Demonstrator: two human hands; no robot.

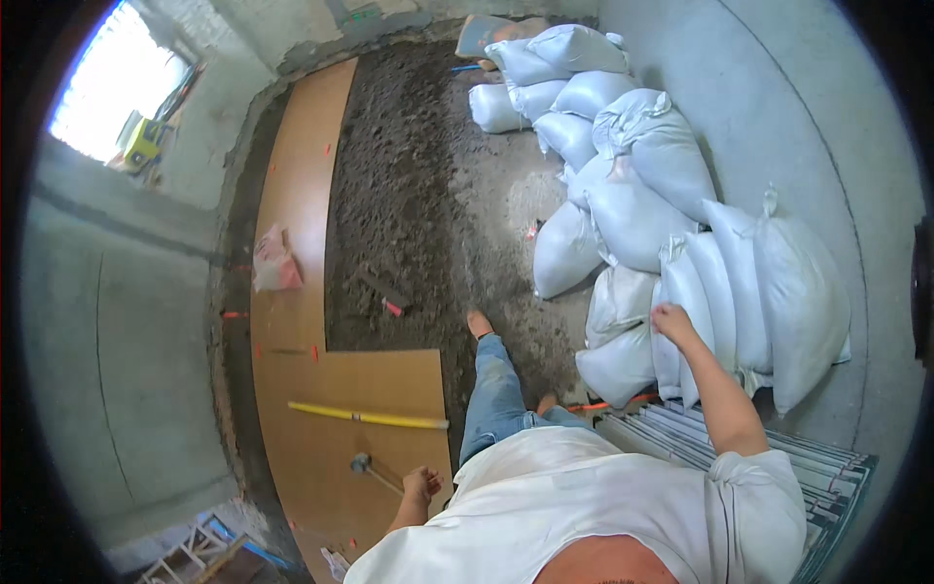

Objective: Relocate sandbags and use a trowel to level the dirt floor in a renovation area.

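My left hand (422, 483) hangs with curled fingers over the tan boards, and I see nothing in it. Beside it a mallet (361, 463) with a dark head lies on the boards; its handle runs under my wrist. My right hand (669, 319) is closed in front of the white sacks (632, 224). A small dark bit shows by its fingertips, too small to name. A yellow level (368, 416) lies across the large tan boards (379, 375). On the long strip is a pink and white plastic bag (276, 261).
Filled sacks are stacked along the right wall. Below them lies a bundle of metal bars (778, 477). Loose dark soil (399, 165) covers the middle, with a red-handled tool (390, 304) on it. A yellow-green device (145, 142) sits on the window ledge. A ladder-like frame (199, 550) is lower left.
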